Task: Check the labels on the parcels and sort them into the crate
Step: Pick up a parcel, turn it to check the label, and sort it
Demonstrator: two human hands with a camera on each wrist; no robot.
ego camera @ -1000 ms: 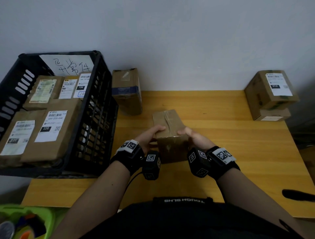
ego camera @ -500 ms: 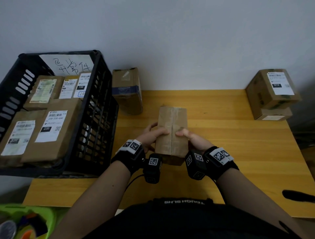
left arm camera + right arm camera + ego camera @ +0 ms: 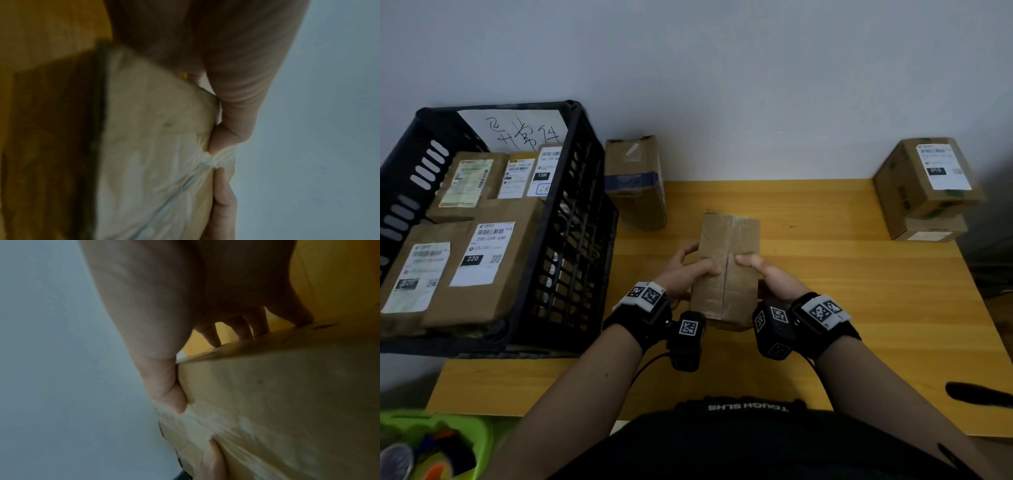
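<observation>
A brown cardboard parcel [image 3: 727, 260] with a clear tape seam down its upper face is held above the yellow table [image 3: 842, 301]. My left hand [image 3: 685, 270] grips its left side, thumb on top. My right hand [image 3: 767, 277] grips the right side, thumb on top near the seam. No label shows on the face turned up. In the left wrist view the parcel [image 3: 156, 146] fills the middle, and in the right wrist view the parcel [image 3: 277, 402] has my fingers [image 3: 242, 327] curled behind it. The black crate [image 3: 571, 240] stands at the left with several labelled parcels inside.
An upright parcel with blue tape [image 3: 635, 181] stands next to the crate's right wall. Two stacked boxes [image 3: 928, 188], the top one labelled, sit at the table's far right corner. A handwritten sheet [image 3: 524, 132] leans at the crate's back. A dark object [image 3: 979, 394] lies at the right edge.
Both hands have tipped and turned the parcel, so its long taped face now points up and stands square to me. It has barely moved over the last half second.
</observation>
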